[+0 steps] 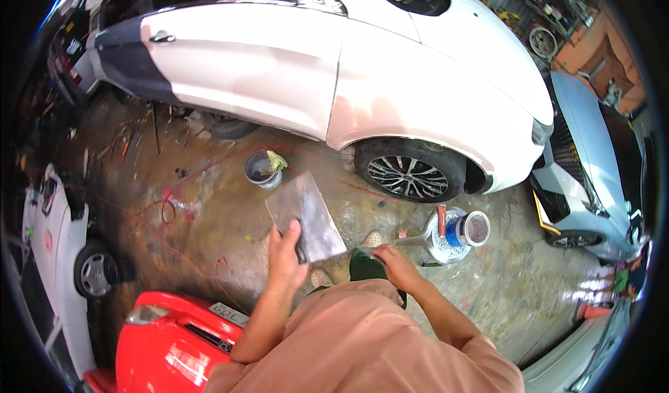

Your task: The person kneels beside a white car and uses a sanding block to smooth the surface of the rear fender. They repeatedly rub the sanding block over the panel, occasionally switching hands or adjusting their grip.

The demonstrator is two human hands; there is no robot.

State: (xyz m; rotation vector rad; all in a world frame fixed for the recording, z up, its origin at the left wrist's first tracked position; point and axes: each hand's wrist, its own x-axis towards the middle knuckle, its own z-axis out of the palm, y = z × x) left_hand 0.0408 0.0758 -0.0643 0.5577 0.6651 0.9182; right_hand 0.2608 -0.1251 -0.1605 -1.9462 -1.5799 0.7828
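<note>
My left hand point(284, 257) is closed on the lower left edge of a flat rectangular mixing board point(306, 215); the thumb lies on its top face, which bears grey and whitish smears. To the right, my right hand point(398, 266) is closed around a small putty knife point(367, 255). Its thin blade points left, toward the board but apart from it, and is hard to make out against my dark clothing. In front of me stands a white car point(418, 65) with a dark grey patch on its rear door and pinkish patches on its front fender.
A grey bucket point(261, 172) with a yellow-green cloth stands ahead-left. To the right, a stool point(435, 245) holds an open can point(476, 228) and a red tube point(442, 220). A red hose point(167, 212) trails over the wet floor. A red car point(160, 337) stands close behind-left.
</note>
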